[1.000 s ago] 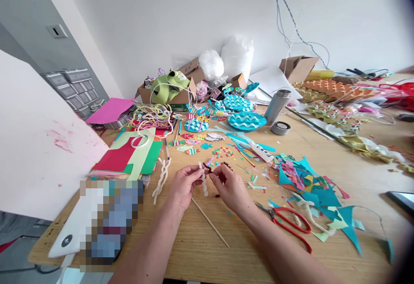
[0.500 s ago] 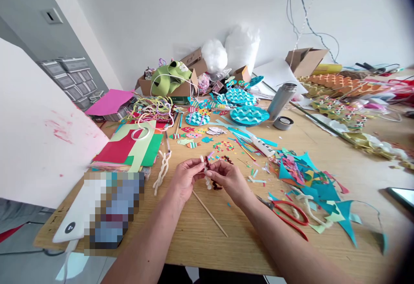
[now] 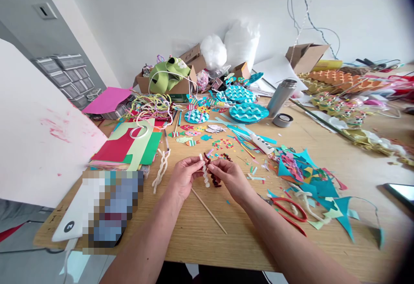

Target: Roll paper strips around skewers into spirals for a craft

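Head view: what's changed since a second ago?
The right hand has turned, so more of its dark brown chenille stem shows, hanging down beside the white chenille stem. The left hand keeps the white one; wooden stick and red-handled scissors lie as before.

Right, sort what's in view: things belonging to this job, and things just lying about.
Seemingly in the job:
white twisted strip, pinched in the left hand
dark red twisted strip, in the right hand
wooden stick, perhaps, lying close to the hands

Probably just lying about:
metal flask
white bottle
striped paper fish
teal paper scraps
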The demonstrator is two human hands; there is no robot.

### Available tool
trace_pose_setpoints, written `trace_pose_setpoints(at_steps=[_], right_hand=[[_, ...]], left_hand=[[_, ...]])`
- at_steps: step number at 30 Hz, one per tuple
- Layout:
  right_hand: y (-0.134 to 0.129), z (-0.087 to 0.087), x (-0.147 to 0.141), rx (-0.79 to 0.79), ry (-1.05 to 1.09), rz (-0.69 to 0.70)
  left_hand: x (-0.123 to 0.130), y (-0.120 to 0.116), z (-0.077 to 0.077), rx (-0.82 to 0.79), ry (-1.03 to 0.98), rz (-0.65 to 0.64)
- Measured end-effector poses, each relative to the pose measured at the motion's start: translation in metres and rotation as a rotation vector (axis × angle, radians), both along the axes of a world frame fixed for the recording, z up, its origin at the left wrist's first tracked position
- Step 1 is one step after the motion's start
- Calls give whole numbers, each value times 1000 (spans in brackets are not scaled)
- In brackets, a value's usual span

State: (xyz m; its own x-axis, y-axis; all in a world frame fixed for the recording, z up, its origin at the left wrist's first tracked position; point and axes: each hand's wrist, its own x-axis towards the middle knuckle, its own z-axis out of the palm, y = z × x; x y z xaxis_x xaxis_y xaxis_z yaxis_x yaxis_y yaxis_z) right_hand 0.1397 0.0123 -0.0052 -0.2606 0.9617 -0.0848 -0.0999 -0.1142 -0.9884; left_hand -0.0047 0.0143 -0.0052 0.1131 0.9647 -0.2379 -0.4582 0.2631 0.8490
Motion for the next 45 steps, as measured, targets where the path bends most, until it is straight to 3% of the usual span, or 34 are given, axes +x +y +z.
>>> trace_pose_setpoints(at_steps=[24, 37, 40, 43, 45], right_hand=[[-2, -3, 0, -111, 85, 104], [-1, -3, 0, -40, -2, 113], [6, 3, 12, 66, -163, 26], [19, 7, 34, 237, -649, -331], [26, 6, 47, 310, -955, -467]], left_hand=[[0, 2, -5, 2, -30, -12], [2, 0, -2, -13, -44, -5], [2, 1, -2, -15, -33, 51], [1, 2, -3, -24, -23, 73], [1, 2, -3, -25, -16, 57]])
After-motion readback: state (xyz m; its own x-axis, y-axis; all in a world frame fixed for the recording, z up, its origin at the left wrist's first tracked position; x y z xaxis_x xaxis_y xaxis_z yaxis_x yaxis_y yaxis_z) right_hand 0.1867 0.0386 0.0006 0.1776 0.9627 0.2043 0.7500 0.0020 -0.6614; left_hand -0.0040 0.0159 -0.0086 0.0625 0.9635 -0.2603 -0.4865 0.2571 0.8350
